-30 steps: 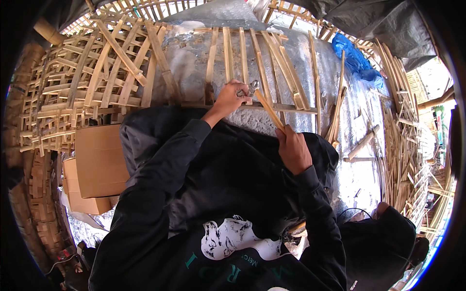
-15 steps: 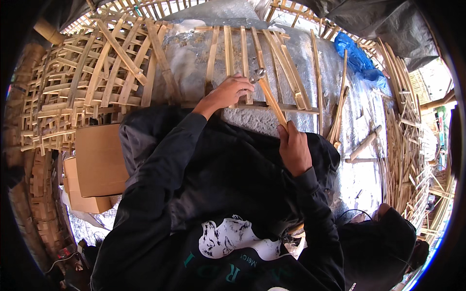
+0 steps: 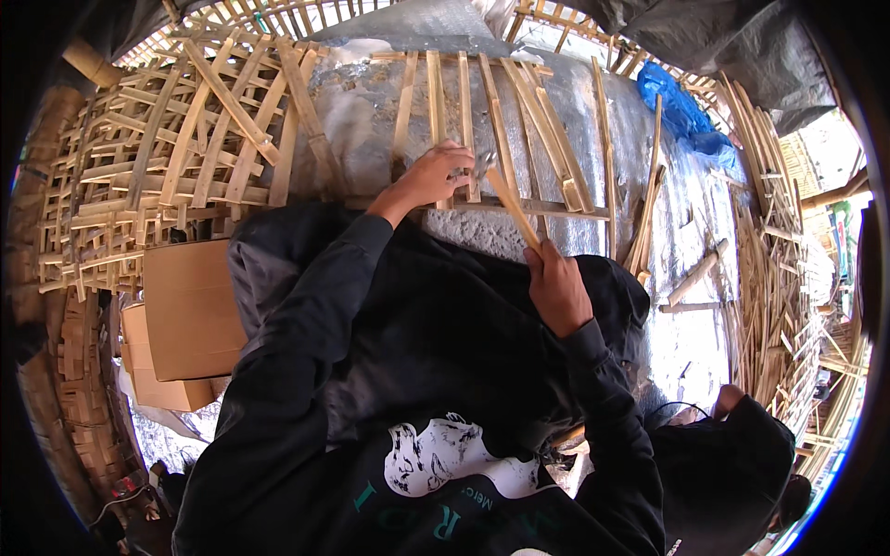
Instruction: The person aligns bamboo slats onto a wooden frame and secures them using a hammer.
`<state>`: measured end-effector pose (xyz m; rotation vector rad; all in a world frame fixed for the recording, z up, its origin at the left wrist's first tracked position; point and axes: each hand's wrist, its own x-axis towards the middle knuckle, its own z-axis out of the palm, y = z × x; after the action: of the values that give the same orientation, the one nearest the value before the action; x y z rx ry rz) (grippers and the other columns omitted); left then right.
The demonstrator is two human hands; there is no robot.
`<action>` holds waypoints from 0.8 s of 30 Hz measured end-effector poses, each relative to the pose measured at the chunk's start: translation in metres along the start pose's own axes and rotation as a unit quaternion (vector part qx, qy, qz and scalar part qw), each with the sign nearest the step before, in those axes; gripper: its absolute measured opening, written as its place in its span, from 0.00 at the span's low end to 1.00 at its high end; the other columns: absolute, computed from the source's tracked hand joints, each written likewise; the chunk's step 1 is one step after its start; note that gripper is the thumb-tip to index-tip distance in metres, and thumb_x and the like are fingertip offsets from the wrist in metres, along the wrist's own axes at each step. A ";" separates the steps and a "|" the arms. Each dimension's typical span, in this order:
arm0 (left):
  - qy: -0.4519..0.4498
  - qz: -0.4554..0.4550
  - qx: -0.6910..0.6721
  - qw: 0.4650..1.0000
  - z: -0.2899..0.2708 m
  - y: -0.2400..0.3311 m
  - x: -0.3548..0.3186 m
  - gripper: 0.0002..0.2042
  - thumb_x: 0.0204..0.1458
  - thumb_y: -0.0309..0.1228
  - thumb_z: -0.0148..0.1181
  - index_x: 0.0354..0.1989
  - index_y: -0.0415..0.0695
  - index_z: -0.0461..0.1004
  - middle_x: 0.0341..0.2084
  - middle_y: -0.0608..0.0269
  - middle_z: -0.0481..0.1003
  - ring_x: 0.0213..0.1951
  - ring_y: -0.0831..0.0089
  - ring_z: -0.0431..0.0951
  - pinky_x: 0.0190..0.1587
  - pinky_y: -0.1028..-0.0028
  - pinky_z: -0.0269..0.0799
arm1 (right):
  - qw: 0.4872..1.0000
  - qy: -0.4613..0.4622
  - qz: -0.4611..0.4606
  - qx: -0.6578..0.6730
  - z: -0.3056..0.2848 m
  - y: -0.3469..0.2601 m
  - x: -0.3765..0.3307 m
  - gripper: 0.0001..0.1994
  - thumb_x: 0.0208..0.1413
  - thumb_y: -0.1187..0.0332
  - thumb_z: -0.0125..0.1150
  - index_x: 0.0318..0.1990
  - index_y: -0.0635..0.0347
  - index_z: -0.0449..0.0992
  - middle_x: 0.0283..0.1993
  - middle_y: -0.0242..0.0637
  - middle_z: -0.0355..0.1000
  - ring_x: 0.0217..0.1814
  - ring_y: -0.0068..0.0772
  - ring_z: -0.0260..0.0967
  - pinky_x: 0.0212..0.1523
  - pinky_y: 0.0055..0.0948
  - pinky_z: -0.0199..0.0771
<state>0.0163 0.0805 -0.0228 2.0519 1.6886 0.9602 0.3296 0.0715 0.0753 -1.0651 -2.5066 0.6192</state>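
Observation:
My right hand [image 3: 559,292] is closed around the wooden handle of a hammer [image 3: 513,208]. The hammer's metal head is beside the fingertips of my left hand [image 3: 428,180], slightly blurred. My left hand rests over the near ends of two upright bamboo slats [image 3: 467,102], its fingers bent together in a pinch. What lies between those fingertips is too small to make out. The slats stand side by side across a near bamboo crosspiece [image 3: 551,206] and a far crosspiece [image 3: 389,56]. Beneath the near crosspiece is a rough grey block [image 3: 478,232].
Woven bamboo lattice panels [image 3: 148,148] are stacked at the left, above cardboard boxes [image 3: 193,310]. A blue plastic bag [image 3: 681,111] lies at the far right. Long bamboo strips [image 3: 774,306] are piled along the right edge. Another person's dark-clothed body [image 3: 718,473] is at the lower right.
The hammer head has come down and to the left, nearer my left fingertips. My right hand has shifted slightly with it. The left hand stays in nearly the same place.

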 end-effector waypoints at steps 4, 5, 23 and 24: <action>0.077 -0.007 0.002 0.997 0.005 -0.012 -0.009 0.13 0.56 0.29 0.69 0.50 0.46 0.80 0.52 0.59 0.79 0.60 0.55 0.71 0.65 0.60 0.66 | 0.999 -0.007 -0.009 -0.040 -0.007 -0.014 0.006 0.14 0.70 0.62 0.56 0.38 0.66 0.69 0.27 0.62 0.72 0.31 0.70 0.70 0.35 0.63 0.67; 0.075 -0.004 -0.004 0.997 0.005 -0.004 -0.003 0.13 0.56 0.29 0.69 0.50 0.46 0.80 0.52 0.59 0.79 0.60 0.55 0.71 0.65 0.60 0.66 | 0.999 -0.007 -0.004 -0.044 -0.010 -0.012 0.004 0.14 0.70 0.62 0.56 0.38 0.66 0.69 0.27 0.62 0.72 0.31 0.70 0.70 0.35 0.63 0.67; 0.011 -0.013 0.015 1.000 -0.002 0.007 -0.001 0.12 0.55 0.30 0.69 0.46 0.42 0.79 0.54 0.59 0.79 0.61 0.55 0.71 0.65 0.60 0.66 | 1.000 -0.010 0.022 0.019 0.009 0.002 -0.010 0.13 0.69 0.63 0.57 0.37 0.65 0.69 0.26 0.63 0.73 0.30 0.71 0.71 0.31 0.63 0.68; 0.013 -0.009 0.014 1.000 -0.001 0.011 0.002 0.12 0.55 0.28 0.69 0.46 0.42 0.79 0.53 0.60 0.80 0.59 0.56 0.72 0.65 0.60 0.67 | 1.000 -0.005 0.025 0.006 0.004 0.004 -0.010 0.13 0.70 0.63 0.57 0.38 0.65 0.68 0.26 0.63 0.73 0.30 0.71 0.71 0.31 0.64 0.68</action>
<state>0.0239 0.0793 -0.0140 2.0460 1.7406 0.9665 0.3365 0.0653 0.0686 -1.1251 -2.4875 0.6549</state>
